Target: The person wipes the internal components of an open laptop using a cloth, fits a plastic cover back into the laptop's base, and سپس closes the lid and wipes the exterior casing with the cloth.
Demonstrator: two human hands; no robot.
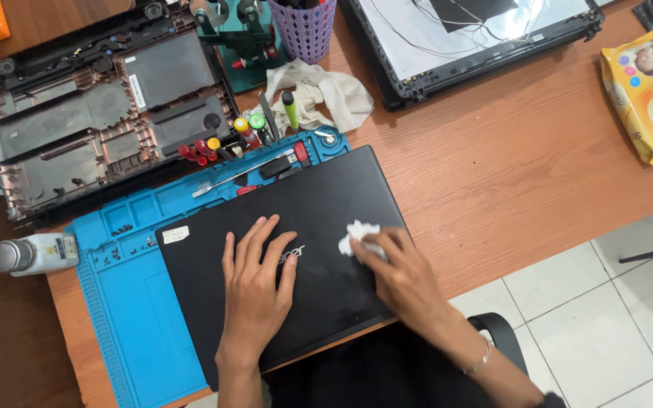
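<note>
On the blue repair mat (126,302), left hand (255,283) lies spread flat, steadying the closed black laptop (319,302). Right hand (398,276) pinches a white tissue wad (358,236) against the lid.

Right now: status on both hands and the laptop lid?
Left hand flat on the black laptop lid, fingers spread. Right hand pressing a white wipe to the lid. Lid lies on the blue mat; nothing in the way.

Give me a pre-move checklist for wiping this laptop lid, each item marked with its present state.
1. Left hand flat on the black laptop lid: ok.
2. Right hand pressing the white wipe on the lid: ok.
3. Lid resting on the blue mat: ok.
4. Screwdrivers apart from the hands: ok.
5. Lid free of smudges: cannot tell.
</note>
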